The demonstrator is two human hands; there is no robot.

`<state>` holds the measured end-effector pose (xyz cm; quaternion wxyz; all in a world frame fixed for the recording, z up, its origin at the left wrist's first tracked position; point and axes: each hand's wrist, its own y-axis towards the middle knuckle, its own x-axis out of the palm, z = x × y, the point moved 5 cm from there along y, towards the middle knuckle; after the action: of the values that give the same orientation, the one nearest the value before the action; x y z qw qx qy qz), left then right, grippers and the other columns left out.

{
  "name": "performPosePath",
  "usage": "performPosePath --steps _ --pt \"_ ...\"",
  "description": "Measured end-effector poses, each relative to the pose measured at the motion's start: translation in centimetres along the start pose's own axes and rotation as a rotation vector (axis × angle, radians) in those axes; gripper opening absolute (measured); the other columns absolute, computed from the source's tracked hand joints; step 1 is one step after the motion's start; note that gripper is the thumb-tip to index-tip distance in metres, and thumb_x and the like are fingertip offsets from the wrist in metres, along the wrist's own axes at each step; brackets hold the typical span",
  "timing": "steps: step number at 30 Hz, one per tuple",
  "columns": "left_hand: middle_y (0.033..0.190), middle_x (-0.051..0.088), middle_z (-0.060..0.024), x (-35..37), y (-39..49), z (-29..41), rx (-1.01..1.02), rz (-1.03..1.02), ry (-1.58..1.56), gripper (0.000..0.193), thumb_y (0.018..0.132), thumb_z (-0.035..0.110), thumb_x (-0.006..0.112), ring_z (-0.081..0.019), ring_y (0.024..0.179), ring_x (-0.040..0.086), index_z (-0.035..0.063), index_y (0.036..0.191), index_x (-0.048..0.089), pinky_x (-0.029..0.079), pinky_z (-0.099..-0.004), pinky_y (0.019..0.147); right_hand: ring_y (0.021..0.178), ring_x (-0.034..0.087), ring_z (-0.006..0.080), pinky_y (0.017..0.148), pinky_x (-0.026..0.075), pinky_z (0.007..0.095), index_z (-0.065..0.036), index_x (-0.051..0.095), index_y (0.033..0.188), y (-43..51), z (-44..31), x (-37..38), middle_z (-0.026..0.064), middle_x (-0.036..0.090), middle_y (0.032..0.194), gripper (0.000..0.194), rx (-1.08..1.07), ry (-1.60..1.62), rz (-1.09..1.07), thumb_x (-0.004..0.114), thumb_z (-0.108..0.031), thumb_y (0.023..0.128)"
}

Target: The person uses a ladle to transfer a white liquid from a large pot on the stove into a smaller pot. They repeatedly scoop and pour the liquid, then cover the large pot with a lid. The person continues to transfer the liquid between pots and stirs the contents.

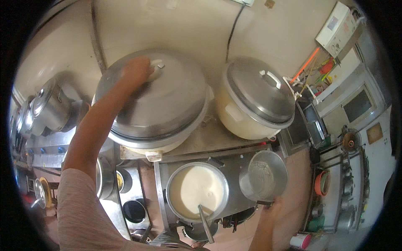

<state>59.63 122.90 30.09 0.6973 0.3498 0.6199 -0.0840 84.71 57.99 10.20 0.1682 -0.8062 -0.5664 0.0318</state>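
My left hand grips the white handle on the domed metal lid of a large rice cooker. Whether the lid is raised at all is hard to tell. Low on the right, my right hand holds the dark handle of a metal pot, whose mouth faces me and whose inside is coated with pale residue. Left of that pot, a wide metal pot on the steel counter holds creamy white liquid. The metal handle of a utensil leans out over its near rim.
A second lidded rice cooker stands on the right of the raised steel shelf. Stock pots sit on the stove at far left. A black pan lies lower left. Racks with cookware line the right wall.
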Motion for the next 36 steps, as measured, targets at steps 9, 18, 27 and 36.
performPosePath --steps 9,18,27,36 --pt "0.094 0.071 -0.0216 2.2 -0.4 -2.2 -0.031 0.014 0.023 0.038 0.093 0.037 0.061 -0.0369 0.091 0.070 0.0017 0.102 0.071 0.054 -0.0490 0.082 0.052 0.044 0.0118 0.045 0.035 0.0268 -0.010 0.045 0.085 6.0 11.6 -4.9 0.0019 0.047 0.066 0.016 0.049 -0.062 -0.004 0.059 -0.008 0.092" --pt "0.108 0.071 -0.0125 -8.1 -7.1 1.4 0.011 0.435 -0.190 0.043 0.096 0.046 0.063 -0.0319 0.097 0.068 0.0063 0.114 0.068 0.053 -0.0431 0.084 0.054 0.057 0.0161 0.047 0.047 0.0299 -0.007 0.054 0.094 6.9 15.6 -7.1 0.0046 0.055 0.068 0.019 0.237 -0.131 -0.217 0.062 -0.024 0.097" --pt "0.084 0.060 -0.0008 -4.8 -37.3 8.5 -0.528 0.352 -1.093 0.012 0.101 0.015 0.058 -0.0047 0.061 0.049 0.0044 0.103 0.064 0.038 -0.0187 0.052 0.083 0.071 0.0276 0.076 0.057 0.0420 -0.010 0.043 0.143 -7.2 15.1 -16.4 0.0111 0.070 0.104 0.073 -0.342 -1.422 -1.102 0.080 -0.031 0.084" --pt "0.119 0.060 -0.0190 8.3 -60.8 18.9 -1.045 -0.599 -1.327 0.068 0.094 0.044 0.068 -0.0246 0.104 0.064 -0.0068 0.135 0.047 0.061 -0.0337 0.066 0.061 0.061 0.0132 0.049 0.051 0.0262 -0.006 0.051 0.137 -16.9 12.8 -8.0 0.0062 0.064 0.087 0.060 0.145 -0.422 -0.966 0.077 -0.032 0.090"
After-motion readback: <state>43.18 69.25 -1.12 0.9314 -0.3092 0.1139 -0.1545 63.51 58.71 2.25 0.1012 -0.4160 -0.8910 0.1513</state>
